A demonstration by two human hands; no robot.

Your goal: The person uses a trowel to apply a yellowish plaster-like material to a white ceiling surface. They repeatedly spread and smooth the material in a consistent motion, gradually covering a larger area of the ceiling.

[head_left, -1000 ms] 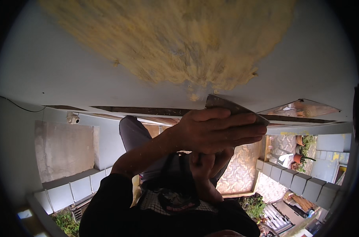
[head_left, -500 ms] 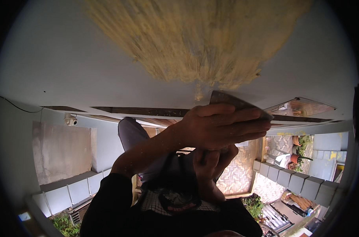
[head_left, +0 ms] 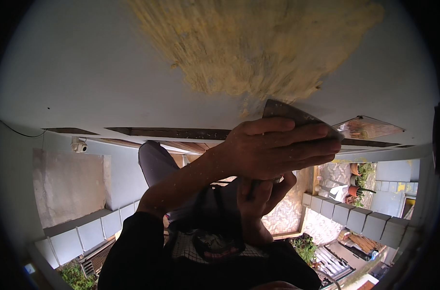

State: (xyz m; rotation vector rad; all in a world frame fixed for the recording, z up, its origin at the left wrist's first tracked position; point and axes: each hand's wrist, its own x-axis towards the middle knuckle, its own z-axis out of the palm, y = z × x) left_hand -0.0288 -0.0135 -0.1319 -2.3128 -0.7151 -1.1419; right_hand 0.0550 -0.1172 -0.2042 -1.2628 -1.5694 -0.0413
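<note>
A wide scraper with a dark, flat metal blade meets the pale painted surface just below a streaky yellow patch. My left hand lies across the blade, its fingers straight, pressed together and pushing on the metal; its thumb is hidden. Below it, my right hand is closed with the fingers curled, at the scraper's handle end. The handle itself is mostly covered by both hands. Small pale flecks speckle my left hand and forearm.
Dark slots run along the surface's lower edge. A reflective plate sits to the right. A small white camera is mounted at left. Farther down are a tiled ledge, potted plants and greenery.
The scraper and both hands have shifted slightly, with the blade now a little higher and farther right, closer to the yellow patch's lower edge. The whole view has shifted a little too.
</note>
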